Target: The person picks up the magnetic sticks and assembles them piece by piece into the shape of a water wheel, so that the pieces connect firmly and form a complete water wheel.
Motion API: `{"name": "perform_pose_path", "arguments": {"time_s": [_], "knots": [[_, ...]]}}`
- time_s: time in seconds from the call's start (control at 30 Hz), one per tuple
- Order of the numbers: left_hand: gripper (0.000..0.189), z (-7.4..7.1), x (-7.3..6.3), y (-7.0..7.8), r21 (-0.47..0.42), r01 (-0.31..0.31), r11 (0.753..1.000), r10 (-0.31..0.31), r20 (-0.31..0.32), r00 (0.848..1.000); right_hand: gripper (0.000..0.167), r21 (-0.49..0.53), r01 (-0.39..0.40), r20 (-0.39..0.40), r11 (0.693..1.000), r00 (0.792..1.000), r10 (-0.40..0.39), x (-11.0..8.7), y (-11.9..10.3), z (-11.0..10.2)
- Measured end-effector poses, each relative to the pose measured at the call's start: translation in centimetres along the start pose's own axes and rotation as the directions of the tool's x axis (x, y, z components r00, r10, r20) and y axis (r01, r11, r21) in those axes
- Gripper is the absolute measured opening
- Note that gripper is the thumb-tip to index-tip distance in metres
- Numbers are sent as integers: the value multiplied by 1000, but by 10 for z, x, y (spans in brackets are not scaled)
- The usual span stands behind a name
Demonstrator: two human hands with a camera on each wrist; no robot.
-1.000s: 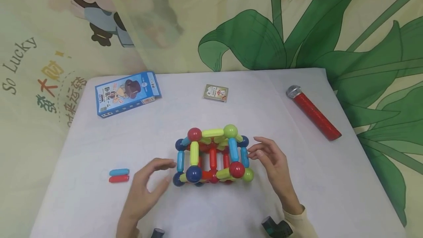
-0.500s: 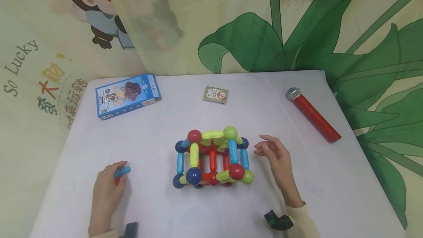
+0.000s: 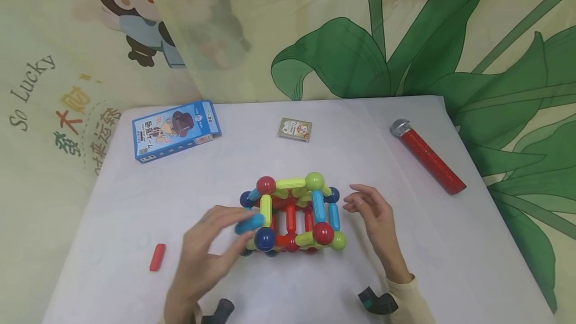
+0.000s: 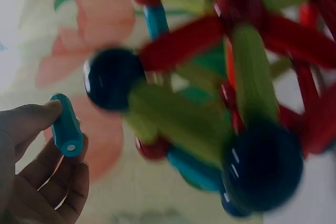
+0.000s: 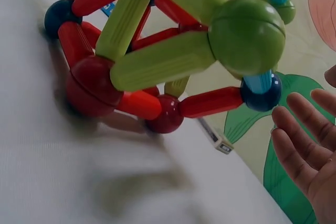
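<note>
My left hand [image 3: 208, 251] pinches a short blue magnetic stick [image 3: 249, 224] between thumb and fingers, in front of the left end of a ball-and-stick frame [image 3: 290, 217]. In the left wrist view a small pale dot marks the end of the blue stick [image 4: 67, 127], which stays apart from the nearest dark blue ball [image 4: 113, 78]. The frame joins red, green and blue balls with coloured sticks and stands on the table. Beyond its right end, my right hand [image 3: 375, 224] holds nothing, fingers relaxed. The right wrist view shows those fingers near a dark blue ball [image 5: 262, 93].
A loose red stick [image 3: 157, 257] lies on the white table at the left. Towards the back are a blue card-game box [image 3: 173, 131] and a small flat box [image 3: 294, 129]. A red toy microphone [image 3: 427, 156] lies at the right.
My left hand went left to the two loose sticks, picked up the blue one and brought it back to the frame. The red stick turned. My right hand drew slightly away from the frame.
</note>
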State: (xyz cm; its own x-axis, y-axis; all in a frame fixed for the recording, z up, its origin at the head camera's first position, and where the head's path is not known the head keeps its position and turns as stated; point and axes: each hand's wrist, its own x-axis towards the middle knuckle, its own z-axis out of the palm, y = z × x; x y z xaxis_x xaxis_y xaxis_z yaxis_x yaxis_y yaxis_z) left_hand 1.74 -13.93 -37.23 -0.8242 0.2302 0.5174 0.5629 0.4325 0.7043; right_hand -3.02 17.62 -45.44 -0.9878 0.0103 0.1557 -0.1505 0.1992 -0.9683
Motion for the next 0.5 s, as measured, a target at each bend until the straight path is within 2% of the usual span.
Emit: {"name": "perform_pose_path", "arguments": {"time_s": [0.07,0.17,0.27,0.37,0.5], "knots": [[33,14,10,14,-35,-98,995,101,90,991,24,-2,0,5,1000,1000,0,-2,-4,1],[29,30,18,20,20,-201,979,195,166,967,24,-3,-6,13,1000,1000,6,-6,-9,3],[27,38,19,17,102,-246,964,222,198,955,23,19,9,35,1000,999,-9,-12,-16,4],[25,41,17,13,159,-268,950,230,223,947,24,66,51,103,997,993,-57,-18,-25,6],[25,42,17,13,167,-289,943,247,233,941,29,137,106,218,985,967,-135,-27,-36,10]]}}
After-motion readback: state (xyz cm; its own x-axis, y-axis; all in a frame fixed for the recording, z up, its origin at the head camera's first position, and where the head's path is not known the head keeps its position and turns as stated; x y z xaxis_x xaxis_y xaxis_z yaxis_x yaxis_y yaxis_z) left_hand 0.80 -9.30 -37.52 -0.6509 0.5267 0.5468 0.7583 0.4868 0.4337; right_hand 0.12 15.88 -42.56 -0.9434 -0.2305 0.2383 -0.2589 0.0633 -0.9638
